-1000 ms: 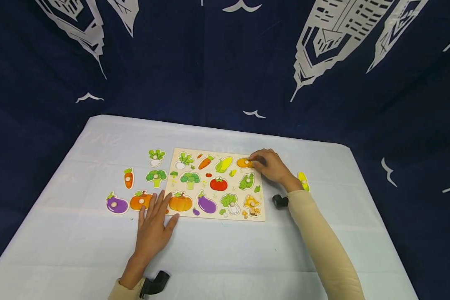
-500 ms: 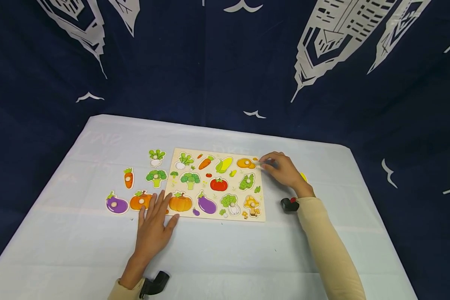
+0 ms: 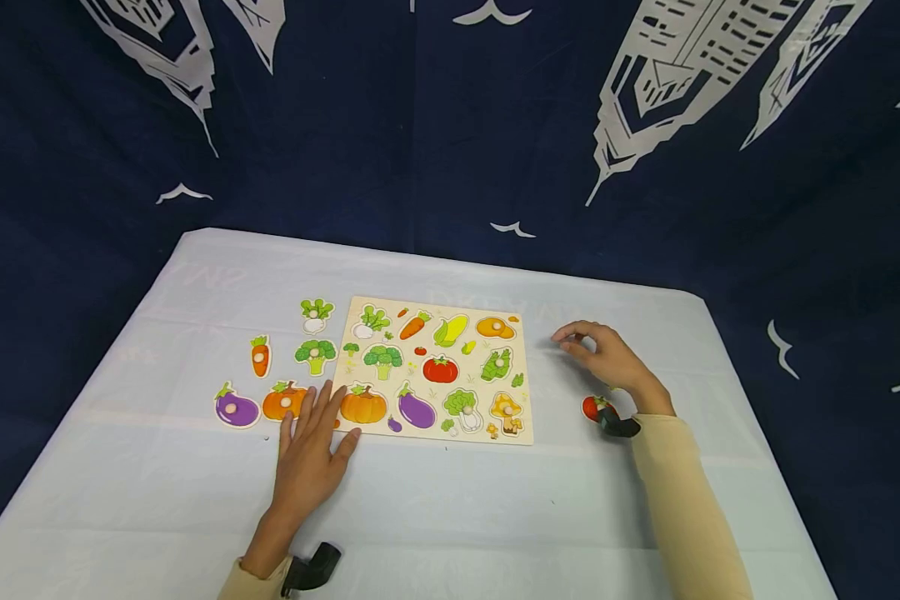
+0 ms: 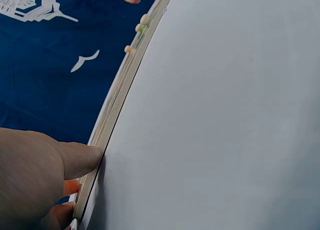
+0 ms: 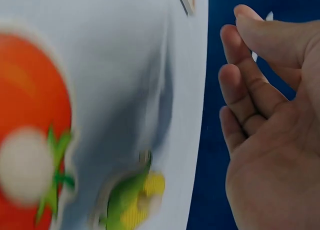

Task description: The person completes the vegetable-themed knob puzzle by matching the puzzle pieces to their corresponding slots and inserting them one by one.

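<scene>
A wooden vegetable puzzle board lies on the table. My left hand rests with spread fingers over its near left corner; in the left wrist view the thumb touches the board's edge. Off the board's right side, my right hand hovers with loosely bent fingers and holds nothing. Below its wrist lies a tomato piece with a knob. A corn piece shows in the right wrist view. Knobbed potato, cabbage and mushroom pieces sit in the board.
Left of the board lie several loose knobbed pieces: turnip, broccoli, carrot, eggplant and pumpkin, the last partly under the left fingers. A dark blue printed cloth hangs behind the white table.
My right hand has let go of the potato piece in the board's far right corner and moved right and nearer. The left hand stays put.
</scene>
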Demonstrator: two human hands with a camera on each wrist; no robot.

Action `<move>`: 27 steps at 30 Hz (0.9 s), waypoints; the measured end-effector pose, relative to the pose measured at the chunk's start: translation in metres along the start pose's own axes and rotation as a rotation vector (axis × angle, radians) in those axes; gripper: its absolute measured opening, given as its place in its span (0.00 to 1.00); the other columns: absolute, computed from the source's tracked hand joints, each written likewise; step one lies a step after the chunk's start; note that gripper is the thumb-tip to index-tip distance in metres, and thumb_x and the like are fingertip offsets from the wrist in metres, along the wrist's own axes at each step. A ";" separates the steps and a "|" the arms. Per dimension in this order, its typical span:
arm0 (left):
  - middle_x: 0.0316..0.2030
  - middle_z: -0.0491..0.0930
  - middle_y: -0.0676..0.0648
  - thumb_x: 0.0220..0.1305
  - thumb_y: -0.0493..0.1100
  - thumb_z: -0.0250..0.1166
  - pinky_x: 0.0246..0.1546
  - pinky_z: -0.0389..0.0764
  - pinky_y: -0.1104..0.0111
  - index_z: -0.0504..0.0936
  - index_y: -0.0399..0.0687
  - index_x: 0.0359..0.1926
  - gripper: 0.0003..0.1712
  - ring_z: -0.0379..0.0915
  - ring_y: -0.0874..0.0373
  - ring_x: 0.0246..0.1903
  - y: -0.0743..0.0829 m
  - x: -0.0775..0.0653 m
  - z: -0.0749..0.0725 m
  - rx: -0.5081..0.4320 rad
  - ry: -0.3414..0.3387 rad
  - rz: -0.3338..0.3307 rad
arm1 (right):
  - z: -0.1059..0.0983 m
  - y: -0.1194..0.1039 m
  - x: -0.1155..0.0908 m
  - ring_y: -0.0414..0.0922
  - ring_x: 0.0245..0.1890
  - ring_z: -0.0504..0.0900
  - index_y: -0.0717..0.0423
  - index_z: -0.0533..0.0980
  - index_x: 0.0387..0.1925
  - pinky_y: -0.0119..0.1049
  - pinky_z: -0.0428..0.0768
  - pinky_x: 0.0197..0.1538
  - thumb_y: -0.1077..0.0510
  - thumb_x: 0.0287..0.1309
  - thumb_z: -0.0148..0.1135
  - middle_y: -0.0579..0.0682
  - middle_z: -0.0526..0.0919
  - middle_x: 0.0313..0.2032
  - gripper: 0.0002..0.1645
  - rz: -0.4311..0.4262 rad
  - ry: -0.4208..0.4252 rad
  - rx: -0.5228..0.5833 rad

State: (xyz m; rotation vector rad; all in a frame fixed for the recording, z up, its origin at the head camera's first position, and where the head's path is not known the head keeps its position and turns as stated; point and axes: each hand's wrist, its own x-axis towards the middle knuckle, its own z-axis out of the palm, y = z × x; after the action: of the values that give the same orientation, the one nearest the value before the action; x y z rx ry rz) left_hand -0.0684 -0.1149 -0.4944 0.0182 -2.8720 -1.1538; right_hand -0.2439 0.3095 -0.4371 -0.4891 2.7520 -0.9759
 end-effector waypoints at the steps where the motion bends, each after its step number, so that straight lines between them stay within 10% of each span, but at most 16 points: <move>1: 0.77 0.51 0.33 0.68 0.42 0.63 0.71 0.31 0.36 0.59 0.40 0.76 0.39 0.37 0.35 0.78 0.000 0.000 0.000 0.001 -0.001 0.001 | -0.002 0.002 -0.004 0.50 0.45 0.72 0.57 0.81 0.51 0.43 0.71 0.49 0.59 0.70 0.58 0.55 0.83 0.51 0.13 0.009 -0.003 -0.003; 27: 0.77 0.50 0.34 0.69 0.42 0.63 0.72 0.31 0.37 0.58 0.39 0.76 0.39 0.37 0.36 0.78 0.004 -0.001 -0.001 0.012 -0.013 -0.003 | -0.028 0.048 -0.039 0.51 0.50 0.72 0.60 0.82 0.48 0.42 0.69 0.55 0.63 0.68 0.60 0.61 0.82 0.51 0.10 0.121 0.048 -0.030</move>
State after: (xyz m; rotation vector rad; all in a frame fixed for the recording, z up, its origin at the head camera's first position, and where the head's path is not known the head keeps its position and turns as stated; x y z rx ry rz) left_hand -0.0675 -0.1127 -0.4915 0.0149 -2.8910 -1.1415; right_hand -0.2271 0.3753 -0.4442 -0.3033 2.8049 -0.9310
